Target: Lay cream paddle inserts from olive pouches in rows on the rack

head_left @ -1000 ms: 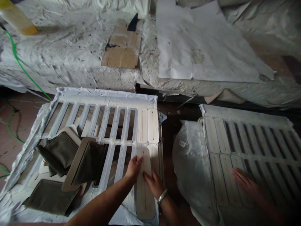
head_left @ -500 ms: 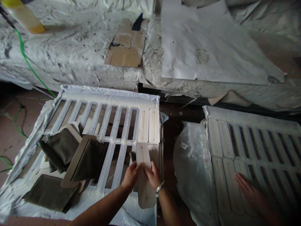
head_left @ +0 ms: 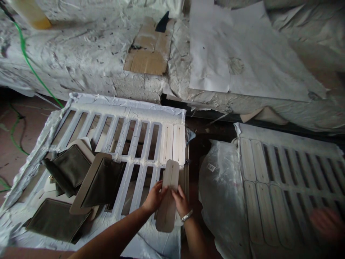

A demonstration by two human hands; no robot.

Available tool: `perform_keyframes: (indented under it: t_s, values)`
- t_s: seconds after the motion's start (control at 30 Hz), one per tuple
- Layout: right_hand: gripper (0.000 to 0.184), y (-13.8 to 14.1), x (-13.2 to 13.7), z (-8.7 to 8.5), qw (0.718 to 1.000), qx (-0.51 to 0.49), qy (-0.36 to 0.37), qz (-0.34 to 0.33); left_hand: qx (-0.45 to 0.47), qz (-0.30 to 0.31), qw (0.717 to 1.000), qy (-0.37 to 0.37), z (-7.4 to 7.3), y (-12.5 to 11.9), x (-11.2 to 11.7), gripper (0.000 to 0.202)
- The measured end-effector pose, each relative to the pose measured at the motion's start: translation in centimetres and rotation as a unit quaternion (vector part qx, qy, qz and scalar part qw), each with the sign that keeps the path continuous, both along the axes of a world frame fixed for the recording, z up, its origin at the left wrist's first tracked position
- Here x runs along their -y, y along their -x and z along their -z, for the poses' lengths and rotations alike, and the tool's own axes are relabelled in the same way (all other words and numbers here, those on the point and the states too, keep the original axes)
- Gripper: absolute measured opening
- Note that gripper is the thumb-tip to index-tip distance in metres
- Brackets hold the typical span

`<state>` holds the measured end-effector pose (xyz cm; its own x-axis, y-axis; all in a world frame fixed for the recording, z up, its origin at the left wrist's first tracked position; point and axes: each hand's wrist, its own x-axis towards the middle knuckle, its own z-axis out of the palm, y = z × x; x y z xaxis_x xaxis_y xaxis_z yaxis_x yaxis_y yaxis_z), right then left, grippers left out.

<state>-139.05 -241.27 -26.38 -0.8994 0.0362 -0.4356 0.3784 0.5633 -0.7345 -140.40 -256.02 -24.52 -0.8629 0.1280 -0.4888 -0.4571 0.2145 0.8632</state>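
Note:
A long beige panel (head_left: 165,214) with rounded ends and a thin dark line down its middle is held between my two hands, above the near right part of a white slotted frame (head_left: 125,112). My left hand (head_left: 153,198) grips its left edge, thumb on top. On the opposite edge, my right hand (head_left: 181,201) pinches it, with a silver band on the wrist. Two similar pale panels (head_left: 167,144) fill the far right slots, just beyond the held one. Another lies partly hidden under my right hand.
Dark olive flat pieces (head_left: 58,221) and a beige rounded frame piece (head_left: 90,180) lie on the left slots. At right, a second slotted frame (head_left: 272,131) holds several panels; a co-worker's blurred hand (head_left: 326,221) hovers there. A plastic bag (head_left: 221,187) sits between the frames.
The held panel has tilted, its far end swinging right and its near end slightly left. The co-worker's hand has moved right, off the panels in the second frame. My view has shifted slightly.

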Motion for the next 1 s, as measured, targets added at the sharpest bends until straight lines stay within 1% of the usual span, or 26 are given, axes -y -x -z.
perform_keyframes:
  t_s: [0.07, 0.13, 0.23, 0.33, 0.4, 0.47, 0.57, 0.67, 0.77, 0.87, 1.0]
  values:
    - [0.041, 1.3, 0.9, 0.5, 0.998, 0.041, 0.0, -0.042, -0.018, 0.003, 0.995, 0.101, 1.5, 0.6, 0.9, 0.042]
    - [0.032, 1.7, 1.6, 0.6, 0.993, 0.079, -0.018, -0.089, 0.013, 0.011, 0.988, 0.153, 2.6, 0.2, 1.7, 0.038]
    - [0.022, 1.1, 2.4, 0.1, 0.985, 0.112, -0.072, -0.113, 0.041, 0.029, 0.986, 0.157, 3.4, -1.3, 2.7, 0.037]
    - [0.019, 0.9, 3.1, -0.2, 0.974, 0.135, -0.131, -0.129, 0.055, 0.033, 0.987, 0.145, 4.0, -2.4, 3.6, 0.033]
    - [0.018, 1.3, 3.4, -0.2, 0.967, 0.145, -0.156, -0.137, 0.075, 0.046, 0.987, 0.131, 4.4, -2.4, 4.1, 0.03]
    - [0.018, 1.7, 3.3, -0.2, 0.964, 0.15, -0.171, -0.14, 0.094, 0.07, 0.986, 0.122, 4.7, -1.8, 4.4, 0.027]
    - [0.021, 2.0, 2.8, -0.2, 0.961, 0.16, -0.182, -0.137, 0.125, 0.111, 0.978, 0.125, 4.7, -0.3, 4.5, 0.025]
    - [0.023, 2.1, 2.4, -0.2, 0.957, 0.168, -0.193, -0.139, 0.154, 0.159, 0.964, 0.144, 4.1, 1.2, 4.4, 0.025]
    - [0.024, 2.4, 2.3, 0.0, 0.951, 0.169, -0.209, -0.152, 0.151, 0.199, 0.954, 0.168, 3.3, 2.2, 4.4, 0.032]
    - [0.025, 2.8, 2.6, 0.1, 0.945, 0.171, -0.224, -0.168, 0.143, 0.216, 0.948, 0.187, 2.9, 2.5, 4.4, 0.036]
    - [0.027, 3.2, 2.9, 0.0, 0.939, 0.176, -0.238, -0.174, 0.138, 0.218, 0.942, 0.213, 2.7, 2.5, 4.1, 0.035]
